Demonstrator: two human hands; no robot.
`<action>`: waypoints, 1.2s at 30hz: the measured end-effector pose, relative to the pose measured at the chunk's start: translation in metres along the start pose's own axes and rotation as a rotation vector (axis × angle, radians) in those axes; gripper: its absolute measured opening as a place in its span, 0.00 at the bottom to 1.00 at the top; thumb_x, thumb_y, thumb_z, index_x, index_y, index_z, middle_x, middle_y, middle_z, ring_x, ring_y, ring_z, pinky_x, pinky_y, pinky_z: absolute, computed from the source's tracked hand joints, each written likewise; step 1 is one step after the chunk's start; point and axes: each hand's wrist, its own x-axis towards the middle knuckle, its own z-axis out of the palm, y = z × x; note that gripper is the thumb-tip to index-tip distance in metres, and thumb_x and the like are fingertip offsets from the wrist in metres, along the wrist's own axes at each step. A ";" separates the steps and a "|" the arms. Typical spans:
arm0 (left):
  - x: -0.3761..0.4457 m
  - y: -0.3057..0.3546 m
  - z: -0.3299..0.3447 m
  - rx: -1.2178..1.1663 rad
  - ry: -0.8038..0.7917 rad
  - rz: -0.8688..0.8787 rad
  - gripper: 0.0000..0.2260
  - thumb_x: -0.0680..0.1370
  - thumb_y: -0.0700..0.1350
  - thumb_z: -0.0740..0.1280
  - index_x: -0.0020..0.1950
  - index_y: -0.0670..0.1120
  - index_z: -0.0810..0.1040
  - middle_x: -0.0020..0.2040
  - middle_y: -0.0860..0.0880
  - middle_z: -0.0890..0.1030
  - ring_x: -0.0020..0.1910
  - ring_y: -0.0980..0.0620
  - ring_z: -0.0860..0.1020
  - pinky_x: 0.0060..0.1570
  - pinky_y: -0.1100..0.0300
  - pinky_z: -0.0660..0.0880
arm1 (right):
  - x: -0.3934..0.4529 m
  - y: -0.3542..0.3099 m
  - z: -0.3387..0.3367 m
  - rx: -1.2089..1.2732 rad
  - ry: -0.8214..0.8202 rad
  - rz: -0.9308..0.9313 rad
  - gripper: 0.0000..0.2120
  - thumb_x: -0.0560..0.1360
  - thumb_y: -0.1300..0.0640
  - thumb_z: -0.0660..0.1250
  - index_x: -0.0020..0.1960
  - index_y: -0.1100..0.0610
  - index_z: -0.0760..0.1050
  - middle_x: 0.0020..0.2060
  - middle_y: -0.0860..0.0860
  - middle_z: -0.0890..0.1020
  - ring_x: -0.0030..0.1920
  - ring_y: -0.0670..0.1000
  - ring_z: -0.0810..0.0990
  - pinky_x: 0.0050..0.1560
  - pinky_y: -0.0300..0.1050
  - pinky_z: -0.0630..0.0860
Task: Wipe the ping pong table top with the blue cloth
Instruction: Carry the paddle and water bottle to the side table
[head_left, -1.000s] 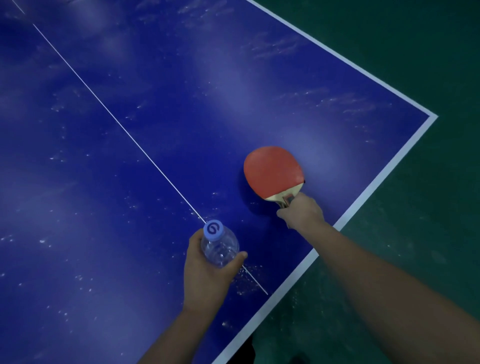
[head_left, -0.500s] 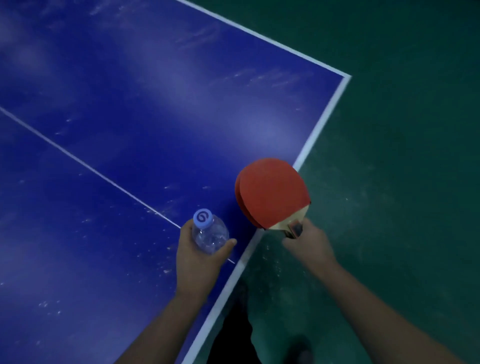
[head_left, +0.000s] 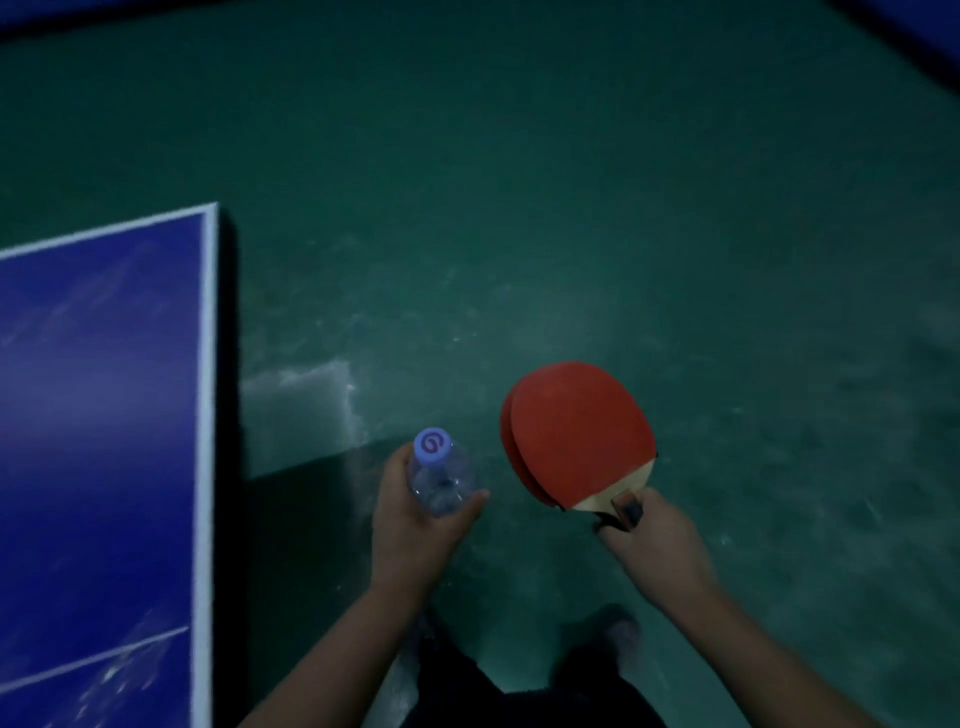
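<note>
The only marking that shows is a pale swirl emblem on the lilac cap (head_left: 432, 445) of the clear plastic water bottle (head_left: 441, 480); it carries no letters that can be read. The left hand (head_left: 410, 525) grips that bottle upright, fingers and thumb curled round its shoulder. The right hand (head_left: 655, 538) is clamped round the handles of the red ping pong paddles (head_left: 576, 431), two blades stacked with one red edge peeking out on the left side of the other, wooden necks visible just above the fist. Both hands hang over the green floor (head_left: 571, 208), well apart from the ping pong table (head_left: 104, 415), whose blue top with white border fills the left edge of the view, streaked and speckled with pale marks near its white centre line. A pale scuffed patch (head_left: 296, 395) lies on the floor just beside the table's shadow. Dark trousers and blurred feet (head_left: 621, 631) show below the forearms. No blue cloth is in view.
</note>
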 end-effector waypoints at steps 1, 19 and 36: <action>-0.004 0.010 0.030 0.012 -0.040 0.010 0.31 0.59 0.54 0.80 0.59 0.52 0.74 0.53 0.54 0.82 0.51 0.54 0.82 0.51 0.61 0.77 | -0.002 0.028 -0.020 0.030 0.035 0.042 0.14 0.68 0.48 0.73 0.39 0.47 0.67 0.34 0.41 0.77 0.34 0.39 0.74 0.29 0.38 0.64; -0.050 0.140 0.463 0.113 -0.642 0.198 0.27 0.58 0.53 0.80 0.53 0.62 0.74 0.48 0.55 0.83 0.43 0.57 0.83 0.41 0.67 0.77 | -0.001 0.328 -0.269 0.420 0.460 0.587 0.13 0.69 0.49 0.74 0.40 0.50 0.70 0.31 0.45 0.78 0.33 0.45 0.76 0.28 0.41 0.65; 0.034 0.258 0.866 0.152 -0.976 0.244 0.29 0.61 0.41 0.84 0.55 0.55 0.74 0.49 0.58 0.84 0.44 0.58 0.83 0.41 0.67 0.78 | 0.174 0.467 -0.514 0.519 0.588 0.811 0.15 0.69 0.47 0.76 0.40 0.51 0.70 0.33 0.43 0.78 0.35 0.43 0.75 0.32 0.37 0.67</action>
